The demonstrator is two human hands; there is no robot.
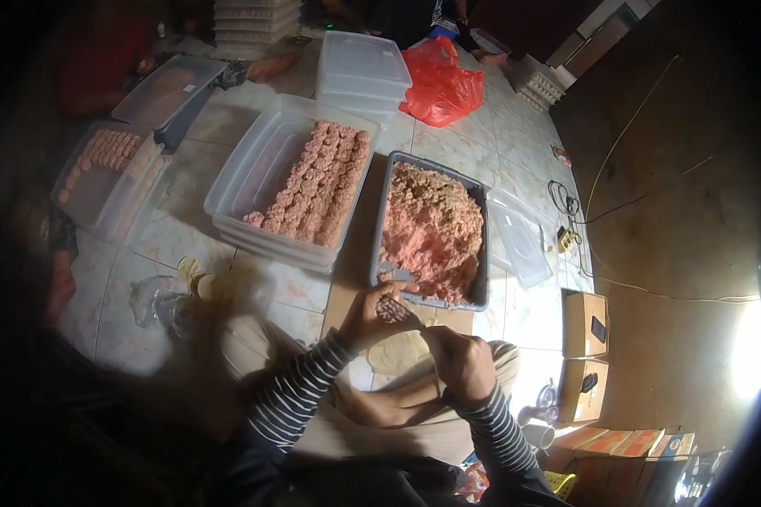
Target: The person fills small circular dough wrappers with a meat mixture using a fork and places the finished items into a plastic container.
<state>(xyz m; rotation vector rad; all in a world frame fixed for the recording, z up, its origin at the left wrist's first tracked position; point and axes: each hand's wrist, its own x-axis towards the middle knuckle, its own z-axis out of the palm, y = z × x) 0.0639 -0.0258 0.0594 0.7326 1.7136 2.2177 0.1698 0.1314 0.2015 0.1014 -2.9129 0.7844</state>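
My left hand (371,310) is cupped around a small portion of pinkish minced filling (393,310); whether a wrapper lies under it is hard to see. My right hand (461,364) is closed in a fist around what looks like a thin flat utensil (416,324), mostly hidden, its end touching the filling. Just beyond both hands stands a grey plastic tub (487,253) heaped with pink minced mixture (434,234). Below my hands lie pale round dough wrappers (396,353). A clear plastic box (241,171) to the left holds rows of filled dumplings (320,184).
Another box of dumplings (104,152) stands far left, near a person in red (104,57). Lidded clear boxes (364,63) and a red plastic bag (444,85) sit behind. A clear lid (520,237), cables (564,199) and cardboard cartons (585,386) line the right.
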